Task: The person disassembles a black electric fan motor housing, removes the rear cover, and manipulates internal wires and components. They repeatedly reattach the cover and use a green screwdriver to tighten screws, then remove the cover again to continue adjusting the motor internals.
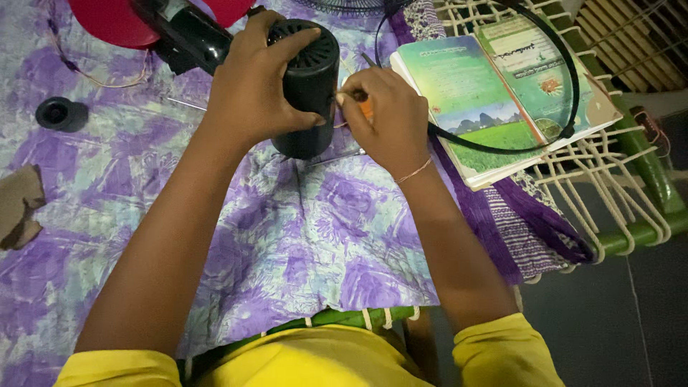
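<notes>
A black cylindrical fan motor housing (309,107) with a vented end lies on a purple flowered cloth (301,236). My left hand (251,82) is wrapped over its top and grips it. My right hand (383,118) is closed on an orange-handled tool (365,107), likely a screwdriver, held against the housing's right side. The tool's tip is hidden by my fingers. Red fan blades (115,20) join the housing at the upper left.
A small black round cap (55,112) lies at the left, brown cardboard scraps (20,204) near the left edge. Two green books (494,93) lie at the right under a black wire ring (502,147). A rope-woven cot with green frame (648,172) drops to dark floor.
</notes>
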